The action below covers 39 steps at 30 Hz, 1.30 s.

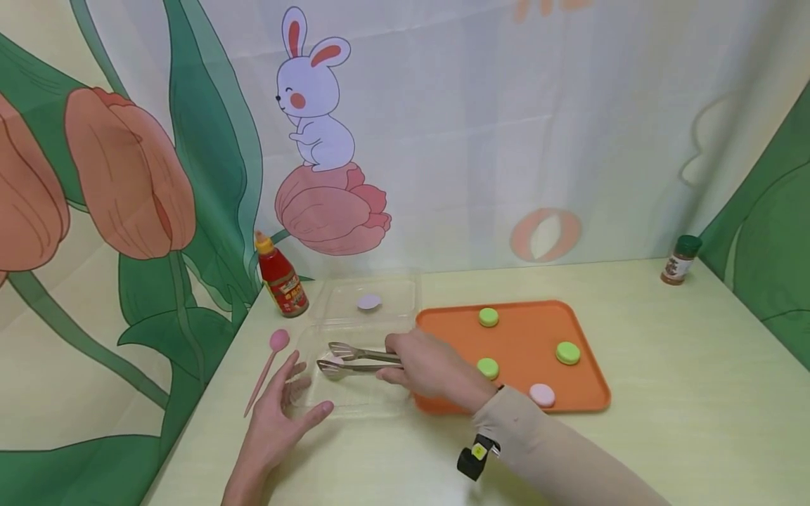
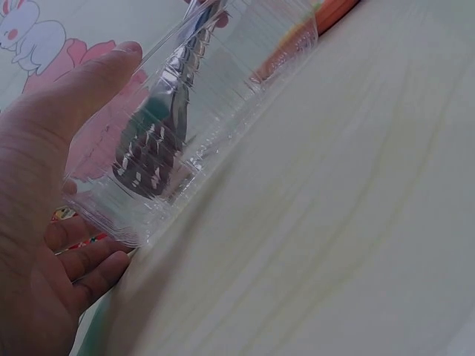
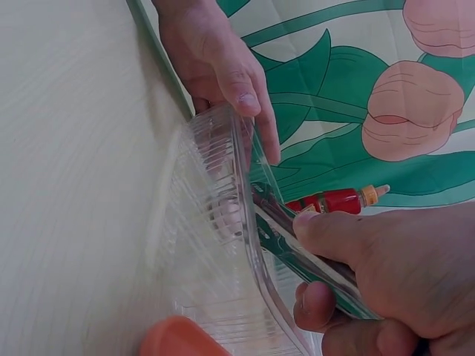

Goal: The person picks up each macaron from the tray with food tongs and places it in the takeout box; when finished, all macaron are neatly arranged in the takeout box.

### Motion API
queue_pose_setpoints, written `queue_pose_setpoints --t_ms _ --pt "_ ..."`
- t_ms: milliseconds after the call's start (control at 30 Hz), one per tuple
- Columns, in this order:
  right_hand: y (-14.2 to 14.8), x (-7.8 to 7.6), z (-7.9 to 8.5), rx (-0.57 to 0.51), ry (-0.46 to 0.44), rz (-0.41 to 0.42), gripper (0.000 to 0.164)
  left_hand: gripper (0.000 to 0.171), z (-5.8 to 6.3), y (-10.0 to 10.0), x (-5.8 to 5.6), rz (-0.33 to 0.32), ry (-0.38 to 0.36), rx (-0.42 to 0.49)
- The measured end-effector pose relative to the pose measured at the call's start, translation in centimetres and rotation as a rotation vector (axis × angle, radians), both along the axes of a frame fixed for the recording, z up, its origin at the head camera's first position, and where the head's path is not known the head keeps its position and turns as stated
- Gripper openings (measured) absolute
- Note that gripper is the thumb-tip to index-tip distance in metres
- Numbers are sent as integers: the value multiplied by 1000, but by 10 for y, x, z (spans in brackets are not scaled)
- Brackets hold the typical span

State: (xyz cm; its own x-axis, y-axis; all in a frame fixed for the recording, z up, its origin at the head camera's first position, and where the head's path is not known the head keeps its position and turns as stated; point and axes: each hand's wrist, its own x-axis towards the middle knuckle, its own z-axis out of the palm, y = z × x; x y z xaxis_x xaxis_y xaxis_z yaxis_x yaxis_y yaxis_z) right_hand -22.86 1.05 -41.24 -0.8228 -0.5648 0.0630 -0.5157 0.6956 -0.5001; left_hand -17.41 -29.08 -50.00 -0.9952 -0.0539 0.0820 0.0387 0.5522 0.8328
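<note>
My right hand [image 1: 436, 365] grips a pair of metal tongs [image 1: 367, 367] by the handles. The slotted tips reach down into a clear plastic container [image 1: 380, 402], one on either side of a pale pink macaron [image 1: 335, 360] lying near its left end. The container's hinged lid [image 1: 400, 288] lies folded back behind it. At the front left corner is my left hand [image 1: 275, 418], its thumb along the front and its fingers spread beside the left wall. In the left wrist view, the tongs' slotted tips [image 2: 152, 152] show through the plastic wall.
Right of the container is an orange tray [image 1: 528, 334] bearing several green macarons and one pink macaron [image 1: 542, 395]. A pink spoon [image 1: 268, 362] and a red sauce bottle [image 1: 285, 284] stand off to the left. A green-capped spice jar [image 1: 680, 260] is at the back right.
</note>
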Motion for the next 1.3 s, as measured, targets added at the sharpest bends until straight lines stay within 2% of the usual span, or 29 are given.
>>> queue_pose_setpoints --t_ms 233,533,700,900,1100,1300 --pt "5 2 2 -15 -5 -9 29 115 1 0 0 -1 -3 -1" --pt "25 5 15 -131 -25 -25 37 115 2 1 -1 -3 2 3" --pt "36 8 18 -177 11 -47 40 117 2 1 -1 6 -17 -11" --pt "51 15 21 -170 82 -37 39 118 2 0 0 1 -25 -11" --pt "64 17 27 -238 50 -60 35 117 3 -1 -1 -2 -14 -16" --pt "80 19 36 -288 20 -121 40 117 3 0 -1 -3 -22 -8"
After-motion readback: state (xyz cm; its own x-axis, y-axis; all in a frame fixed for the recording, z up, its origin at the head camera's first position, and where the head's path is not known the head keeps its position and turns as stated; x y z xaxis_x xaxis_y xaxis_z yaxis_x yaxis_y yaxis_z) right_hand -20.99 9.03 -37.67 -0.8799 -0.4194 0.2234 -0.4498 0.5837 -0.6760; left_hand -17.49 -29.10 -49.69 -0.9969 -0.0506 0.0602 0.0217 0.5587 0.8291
